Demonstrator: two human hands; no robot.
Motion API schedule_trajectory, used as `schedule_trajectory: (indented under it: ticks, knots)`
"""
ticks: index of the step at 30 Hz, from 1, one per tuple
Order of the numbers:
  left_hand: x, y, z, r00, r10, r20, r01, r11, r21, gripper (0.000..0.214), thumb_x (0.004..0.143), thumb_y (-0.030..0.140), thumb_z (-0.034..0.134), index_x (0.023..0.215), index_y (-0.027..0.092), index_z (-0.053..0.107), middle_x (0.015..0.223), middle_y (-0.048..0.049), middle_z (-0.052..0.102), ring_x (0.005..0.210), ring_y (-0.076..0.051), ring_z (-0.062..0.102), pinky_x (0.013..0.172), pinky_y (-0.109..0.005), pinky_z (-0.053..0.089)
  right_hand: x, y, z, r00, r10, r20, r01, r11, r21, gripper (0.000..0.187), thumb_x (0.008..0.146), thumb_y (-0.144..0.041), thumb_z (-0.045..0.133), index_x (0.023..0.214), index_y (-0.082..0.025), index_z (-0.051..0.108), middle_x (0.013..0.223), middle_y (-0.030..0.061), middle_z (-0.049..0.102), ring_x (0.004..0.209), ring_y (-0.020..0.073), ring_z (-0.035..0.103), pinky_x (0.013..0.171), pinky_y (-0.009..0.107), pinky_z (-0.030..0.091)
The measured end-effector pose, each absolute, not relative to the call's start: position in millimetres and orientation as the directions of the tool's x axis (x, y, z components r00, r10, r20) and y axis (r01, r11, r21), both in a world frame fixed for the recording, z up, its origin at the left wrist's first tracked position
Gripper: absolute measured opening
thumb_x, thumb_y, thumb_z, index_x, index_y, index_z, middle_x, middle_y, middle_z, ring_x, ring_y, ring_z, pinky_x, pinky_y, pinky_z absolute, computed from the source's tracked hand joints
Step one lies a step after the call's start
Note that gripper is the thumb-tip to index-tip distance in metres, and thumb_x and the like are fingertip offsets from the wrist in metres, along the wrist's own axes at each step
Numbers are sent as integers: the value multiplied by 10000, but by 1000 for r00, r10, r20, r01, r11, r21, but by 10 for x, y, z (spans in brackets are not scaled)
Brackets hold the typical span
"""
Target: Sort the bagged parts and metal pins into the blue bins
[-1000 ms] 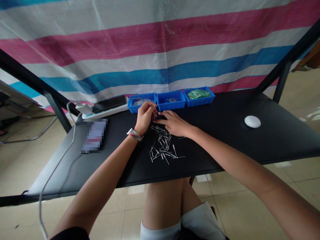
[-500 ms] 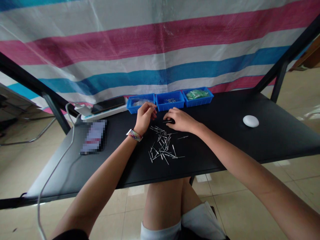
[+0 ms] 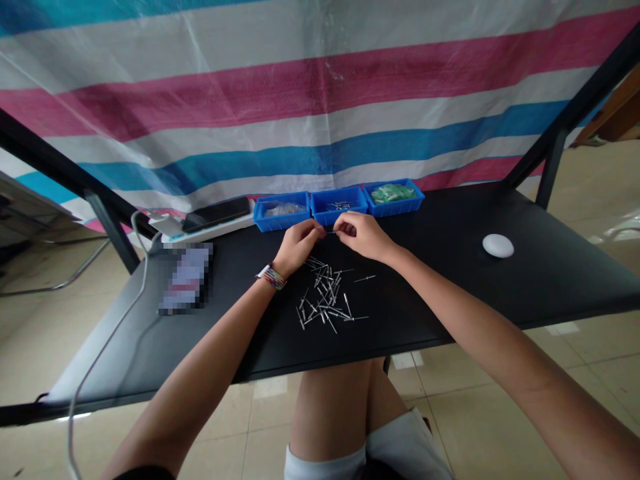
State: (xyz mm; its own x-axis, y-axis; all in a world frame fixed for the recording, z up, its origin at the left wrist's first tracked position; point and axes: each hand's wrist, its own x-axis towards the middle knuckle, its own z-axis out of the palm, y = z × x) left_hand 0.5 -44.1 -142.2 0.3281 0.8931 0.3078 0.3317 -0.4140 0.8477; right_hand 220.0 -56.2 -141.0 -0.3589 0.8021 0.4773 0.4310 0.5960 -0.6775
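Note:
A thin silver blind rivet [image 3: 330, 232] is stretched level between my two hands, just in front of the middle blue bin [image 3: 340, 216]. My left hand [image 3: 299, 245] is closed in a pinch at its left end. The other end sits between the thumb and fingers of my right hand [image 3: 366, 236]. Below them, a loose pile of blind rivets [image 3: 327, 290] lies on the black table [image 3: 415, 307], pointing every way. One single rivet [image 3: 365, 278] rests apart, right of the pile. More rivets are inside the middle bin.
Left of the middle bin stands a blue bin [image 3: 259, 217] with clear plastic bags; on its right, a blue bin [image 3: 397, 207] holds green packets. A dark phone [image 3: 217, 213] lies on a white power strip [image 3: 200, 235]. A white rounded object [image 3: 498, 245] sits right; a cable [image 3: 117, 320] runs left.
My left hand has moved right and closed on the rivet's end. My right hand has lifted that rivet slightly away from me, toward the middle bin.

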Motion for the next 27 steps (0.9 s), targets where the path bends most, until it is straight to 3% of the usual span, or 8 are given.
schedule_trajectory:
  ticks: [7, 12, 16, 27]
  knots:
    - [38, -428, -1436, 317, 911, 265, 190, -335, 923, 289, 908, 460, 673, 798, 192, 672, 763, -38, 698, 664, -149, 631, 559, -221, 464, 2148, -583, -1343, -228, 858, 460, 263, 509, -819, 47, 834, -228, 713, 857, -190, 724, 884, 39, 735, 765, 181, 680, 744, 325, 572]
    - [34, -440, -1396, 286, 902, 325, 131, -372, 919, 222, 869, 408, 736, 854, 190, 698, 801, -30, 690, 684, -142, 646, 568, -216, 495, 2121, -579, -1363, -179, 945, 275, 85, 293, -952, 134, 825, -294, 755, 909, -198, 716, 830, 21, 723, 688, 163, 693, 609, 279, 594]
    - [35, -455, -1384, 268, 901, 342, 137, -387, 912, 195, 851, 365, 781, 881, 184, 716, 738, -20, 667, 659, -143, 630, 561, -215, 491, 2114, -583, -1356, -173, 971, 165, -36, 161, -986, 167, 810, -321, 792, 866, -193, 702, 793, 13, 715, 629, 137, 690, 566, 257, 616]
    - [52, -472, -1365, 296, 911, 288, 111, -332, 937, 227, 856, 386, 778, 862, 181, 683, 763, -15, 657, 656, -134, 637, 521, -200, 479, 2093, -567, -1379, -71, 970, 230, -67, 226, -972, 179, 718, -281, 818, 805, -190, 692, 791, -9, 685, 632, 131, 695, 575, 257, 623]
